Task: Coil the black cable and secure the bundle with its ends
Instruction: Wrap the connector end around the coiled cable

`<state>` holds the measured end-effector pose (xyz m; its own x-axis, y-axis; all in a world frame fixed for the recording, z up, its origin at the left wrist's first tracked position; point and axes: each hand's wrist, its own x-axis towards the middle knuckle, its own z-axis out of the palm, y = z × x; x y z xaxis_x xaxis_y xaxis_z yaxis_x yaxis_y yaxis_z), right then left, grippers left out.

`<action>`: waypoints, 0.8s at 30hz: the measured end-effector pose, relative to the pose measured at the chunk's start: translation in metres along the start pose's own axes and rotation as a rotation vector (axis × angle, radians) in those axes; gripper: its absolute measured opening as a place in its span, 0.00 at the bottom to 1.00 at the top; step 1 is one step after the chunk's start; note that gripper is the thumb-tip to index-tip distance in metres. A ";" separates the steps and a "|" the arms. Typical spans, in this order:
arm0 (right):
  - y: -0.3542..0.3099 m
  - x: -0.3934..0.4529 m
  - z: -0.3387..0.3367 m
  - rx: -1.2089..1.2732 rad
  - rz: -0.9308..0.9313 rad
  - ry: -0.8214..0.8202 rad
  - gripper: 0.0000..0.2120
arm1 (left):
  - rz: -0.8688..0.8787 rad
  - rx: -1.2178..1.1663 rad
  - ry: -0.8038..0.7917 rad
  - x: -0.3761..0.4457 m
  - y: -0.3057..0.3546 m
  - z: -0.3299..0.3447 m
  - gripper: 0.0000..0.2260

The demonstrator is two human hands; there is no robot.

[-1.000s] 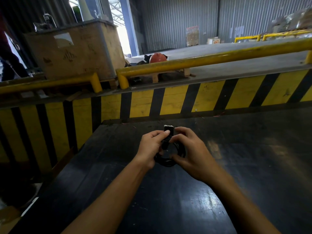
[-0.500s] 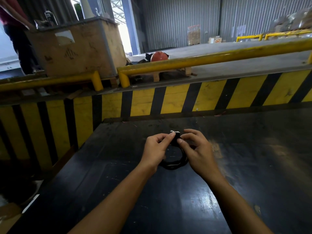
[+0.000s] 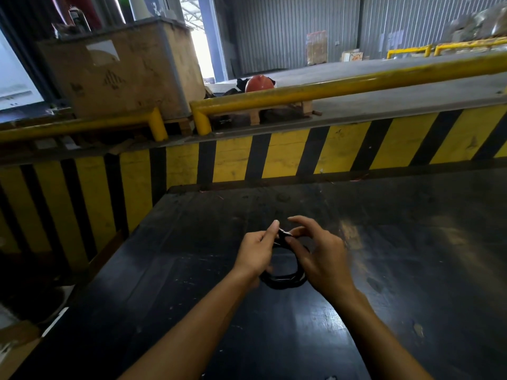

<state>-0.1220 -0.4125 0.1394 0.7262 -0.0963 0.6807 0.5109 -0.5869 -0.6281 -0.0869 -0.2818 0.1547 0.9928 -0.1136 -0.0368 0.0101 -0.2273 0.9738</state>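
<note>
The black cable (image 3: 285, 279) is wound into a small round coil that hangs between my hands just above the dark table (image 3: 411, 256). My left hand (image 3: 256, 252) pinches the top of the coil from the left, thumb and forefinger closed on it. My right hand (image 3: 319, 259) grips the coil's right side, its fingertips on a connector end (image 3: 284, 233) at the top. The upper fingers of the right hand are spread above the plug. Part of the coil is hidden behind both palms.
A yellow and black striped barrier (image 3: 274, 154) runs along the table's far edge, with yellow rails (image 3: 343, 85) above it. A large brown crate (image 3: 120, 69) stands at the back left and an orange helmet (image 3: 259, 83) lies behind the rail.
The connector end has come down from sticking up above the coil to lying flat at its top. Both hands have lowered slightly with the coil, and the right fingers have opened out.
</note>
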 end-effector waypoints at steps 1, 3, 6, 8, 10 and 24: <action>0.000 -0.002 0.001 -0.045 -0.040 -0.012 0.16 | -0.034 -0.010 -0.001 0.001 -0.002 -0.001 0.19; 0.002 -0.008 0.004 -0.098 -0.109 -0.033 0.16 | -0.096 -0.033 -0.002 0.004 -0.004 -0.004 0.19; 0.006 -0.015 0.008 -0.143 -0.174 -0.077 0.16 | -0.169 -0.050 0.017 0.009 -0.007 -0.008 0.19; 0.009 -0.017 0.009 -0.139 -0.138 -0.131 0.16 | -0.194 -0.074 0.017 0.009 -0.011 -0.009 0.18; 0.010 -0.019 0.008 -0.026 -0.024 -0.211 0.17 | -0.202 -0.091 0.005 0.008 -0.016 -0.010 0.17; 0.004 -0.044 0.038 0.244 0.545 -0.270 0.07 | -0.120 -0.067 -0.135 -0.002 -0.052 -0.027 0.23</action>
<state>-0.1342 -0.3805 0.0927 0.9843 -0.1043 0.1422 0.1039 -0.3087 -0.9455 -0.0862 -0.2435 0.1102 0.9590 -0.2195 -0.1792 0.1400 -0.1825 0.9732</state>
